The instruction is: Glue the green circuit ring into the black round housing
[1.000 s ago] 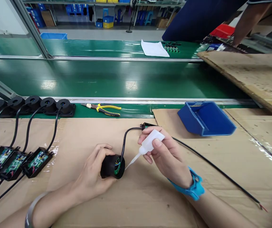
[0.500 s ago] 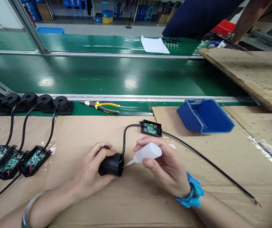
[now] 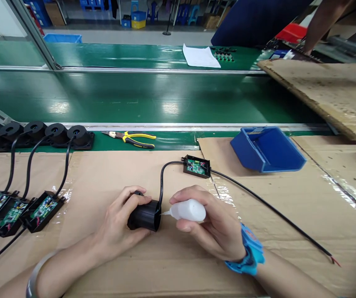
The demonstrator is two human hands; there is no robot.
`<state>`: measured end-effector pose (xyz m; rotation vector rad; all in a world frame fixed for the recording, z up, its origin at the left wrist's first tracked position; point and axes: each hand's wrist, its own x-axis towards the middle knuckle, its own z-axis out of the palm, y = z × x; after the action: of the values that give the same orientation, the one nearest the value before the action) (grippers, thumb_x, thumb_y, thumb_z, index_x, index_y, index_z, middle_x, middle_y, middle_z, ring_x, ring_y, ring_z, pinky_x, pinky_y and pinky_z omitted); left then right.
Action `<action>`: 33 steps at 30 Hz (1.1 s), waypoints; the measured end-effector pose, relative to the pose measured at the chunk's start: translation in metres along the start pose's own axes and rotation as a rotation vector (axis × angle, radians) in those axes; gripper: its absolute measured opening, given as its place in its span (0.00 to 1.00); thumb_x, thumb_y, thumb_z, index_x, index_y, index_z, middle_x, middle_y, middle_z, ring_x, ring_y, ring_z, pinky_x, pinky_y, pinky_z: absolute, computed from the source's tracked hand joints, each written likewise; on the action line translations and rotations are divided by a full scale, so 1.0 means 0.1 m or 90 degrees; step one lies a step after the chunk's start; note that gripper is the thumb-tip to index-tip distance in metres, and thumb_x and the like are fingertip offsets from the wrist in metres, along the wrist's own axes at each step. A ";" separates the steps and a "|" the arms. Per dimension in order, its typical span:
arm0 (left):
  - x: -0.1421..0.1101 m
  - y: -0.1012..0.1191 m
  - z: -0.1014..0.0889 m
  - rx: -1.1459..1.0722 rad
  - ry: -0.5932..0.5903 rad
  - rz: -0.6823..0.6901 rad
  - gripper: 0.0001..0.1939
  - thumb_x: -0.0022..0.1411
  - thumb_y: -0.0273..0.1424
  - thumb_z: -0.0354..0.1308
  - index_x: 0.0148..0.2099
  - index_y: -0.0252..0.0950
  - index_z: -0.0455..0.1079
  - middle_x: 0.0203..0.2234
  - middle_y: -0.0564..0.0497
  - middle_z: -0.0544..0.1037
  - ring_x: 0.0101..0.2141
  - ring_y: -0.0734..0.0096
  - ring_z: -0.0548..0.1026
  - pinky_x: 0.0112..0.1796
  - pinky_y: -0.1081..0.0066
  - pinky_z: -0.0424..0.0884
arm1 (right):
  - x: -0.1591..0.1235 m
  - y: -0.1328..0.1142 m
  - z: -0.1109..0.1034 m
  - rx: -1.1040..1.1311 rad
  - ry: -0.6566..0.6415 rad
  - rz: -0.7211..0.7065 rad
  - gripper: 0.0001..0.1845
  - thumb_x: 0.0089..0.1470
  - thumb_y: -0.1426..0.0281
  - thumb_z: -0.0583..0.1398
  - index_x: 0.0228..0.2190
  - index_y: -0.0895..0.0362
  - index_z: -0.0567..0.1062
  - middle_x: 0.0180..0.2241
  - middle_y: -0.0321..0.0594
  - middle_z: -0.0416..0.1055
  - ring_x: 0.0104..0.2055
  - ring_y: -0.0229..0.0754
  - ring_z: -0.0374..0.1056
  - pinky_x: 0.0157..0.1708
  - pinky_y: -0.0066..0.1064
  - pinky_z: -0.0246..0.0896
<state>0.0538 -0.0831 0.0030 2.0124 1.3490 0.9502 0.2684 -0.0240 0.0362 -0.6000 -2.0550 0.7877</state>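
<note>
My left hand [image 3: 124, 219] is wrapped round a black cylindrical housing [image 3: 145, 216] that lies on its side, its open end facing right. Between the thumb and fingers of my right hand [image 3: 211, 223] is a white squeeze bottle [image 3: 190, 210], tipped so its thin nozzle points left into the housing's open end. Whether liquid comes out cannot be seen. A black cable [image 3: 161, 178] runs from that end up to a small open black box with a green circuit board [image 3: 196, 166]. From the box's other side a longer cable [image 3: 271, 209] trails right to bare red wire ends.
Several finished-looking black housings [image 3: 80, 136] with cables and open circuit boxes [image 3: 42, 211] line the left side. Yellow-black pliers [image 3: 134, 139] lie behind my hands. A blue bin [image 3: 267, 151] stands at right, near a raised cardboard sheet [image 3: 323, 91]. A person's arm [image 3: 323, 25] shows beyond.
My right hand has shifted slightly left and lowered the bottle to a flatter tilt, its nozzle tip now at the housing's opening. My left hand keeps its hold.
</note>
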 end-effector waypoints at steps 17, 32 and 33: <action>-0.01 0.00 0.00 -0.003 -0.003 -0.003 0.27 0.52 0.23 0.64 0.52 0.42 0.60 0.49 0.46 0.65 0.52 0.62 0.65 0.49 0.67 0.66 | 0.02 -0.06 -0.01 0.047 -0.021 -0.022 0.15 0.60 0.60 0.57 0.45 0.54 0.67 0.34 0.42 0.71 0.33 0.40 0.69 0.31 0.29 0.68; 0.00 0.00 0.01 -0.007 0.004 0.004 0.27 0.51 0.21 0.64 0.52 0.41 0.60 0.48 0.46 0.66 0.51 0.61 0.66 0.49 0.65 0.66 | 0.03 -0.05 -0.03 -0.027 -0.031 -0.081 0.16 0.60 0.62 0.57 0.47 0.56 0.66 0.33 0.44 0.72 0.33 0.41 0.70 0.31 0.30 0.69; 0.00 0.00 0.01 -0.008 0.006 0.006 0.28 0.51 0.21 0.64 0.52 0.41 0.60 0.48 0.46 0.66 0.51 0.61 0.66 0.48 0.66 0.66 | 0.03 -0.06 -0.03 -0.016 -0.028 -0.075 0.15 0.60 0.62 0.57 0.46 0.57 0.67 0.33 0.43 0.71 0.32 0.41 0.70 0.31 0.29 0.69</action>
<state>0.0547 -0.0827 0.0022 2.0088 1.3365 0.9713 0.2689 -0.0252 0.0433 -0.4740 -2.1225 0.7124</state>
